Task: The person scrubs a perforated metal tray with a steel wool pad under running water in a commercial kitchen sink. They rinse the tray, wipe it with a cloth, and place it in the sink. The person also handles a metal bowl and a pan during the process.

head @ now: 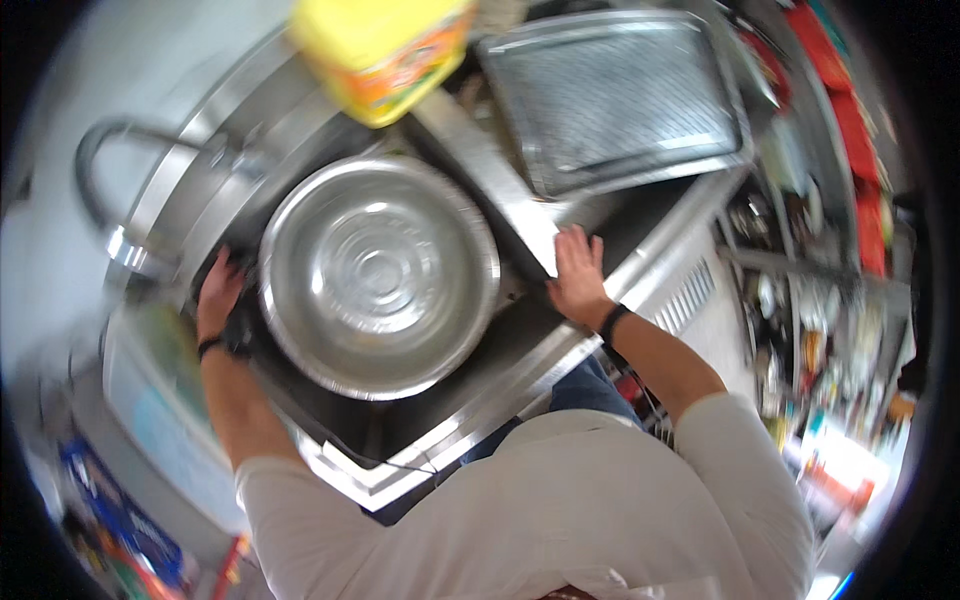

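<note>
A wide stainless-steel bowl [382, 274] sits in the left basin of a steel sink [517, 352], with its mouth facing up. Concentric rings and bright reflections show on its inside. My left hand [219, 294] is at the basin's left side, a little apart from the bowl's rim. Its fingers are blurred, and whether they grip anything is unclear. To the right of the bowl, my right hand [577, 277] lies by the divider [517, 202] between the two basins, its fingers spread and nothing held. Both wrists wear dark bands.
A grey hose faucet [94, 172] arches at the left. The yellow plastic container [382, 52] stands behind the bowl. One metal tray [615, 97] lies across the right basin. A translucent bin [165, 420] is at lower left, crowded shelves [817, 322] at right.
</note>
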A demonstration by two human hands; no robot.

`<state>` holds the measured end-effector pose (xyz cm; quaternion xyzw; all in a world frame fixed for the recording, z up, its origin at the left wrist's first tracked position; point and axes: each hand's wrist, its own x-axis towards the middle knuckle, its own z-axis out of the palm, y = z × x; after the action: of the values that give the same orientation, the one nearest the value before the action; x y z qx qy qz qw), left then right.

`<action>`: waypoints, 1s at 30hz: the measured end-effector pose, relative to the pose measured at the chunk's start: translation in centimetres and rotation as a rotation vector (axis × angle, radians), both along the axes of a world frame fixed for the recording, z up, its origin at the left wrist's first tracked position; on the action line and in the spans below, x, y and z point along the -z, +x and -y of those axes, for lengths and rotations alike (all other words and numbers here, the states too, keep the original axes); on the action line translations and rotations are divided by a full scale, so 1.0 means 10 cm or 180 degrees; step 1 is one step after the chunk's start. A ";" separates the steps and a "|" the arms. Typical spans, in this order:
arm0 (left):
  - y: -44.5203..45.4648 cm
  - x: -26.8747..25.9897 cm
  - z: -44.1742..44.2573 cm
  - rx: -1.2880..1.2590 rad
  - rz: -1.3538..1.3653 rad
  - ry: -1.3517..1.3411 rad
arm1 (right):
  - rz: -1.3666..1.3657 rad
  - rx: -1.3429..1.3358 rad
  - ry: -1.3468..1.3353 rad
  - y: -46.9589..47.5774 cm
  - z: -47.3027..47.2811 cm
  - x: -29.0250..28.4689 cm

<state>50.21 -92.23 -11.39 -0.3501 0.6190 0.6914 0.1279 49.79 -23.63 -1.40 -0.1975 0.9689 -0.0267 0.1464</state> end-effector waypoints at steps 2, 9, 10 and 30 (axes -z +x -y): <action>0.03 -0.16 -0.17 -0.0456 0.0385 0.0069 | -0.0081 -0.0106 -0.0086 0.02 0.01 0.03; 0.33 0.01 -0.28 0.1333 0.0143 -0.1577 | -0.0088 -0.0225 0.0033 0.01 0.06 0.10; 0.36 0.06 -0.25 0.2555 -0.1088 -0.3149 | -0.0071 -0.0213 0.0007 0.01 0.06 0.10; 0.02 0.83 -0.12 0.0590 0.1509 0.0172 | -0.0043 -0.0070 0.0067 -0.02 0.13 0.05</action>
<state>50.41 -91.07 -19.73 -0.4406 0.5824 0.5916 0.3416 49.56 -24.92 -1.91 -0.2068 0.9679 -0.0136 0.1422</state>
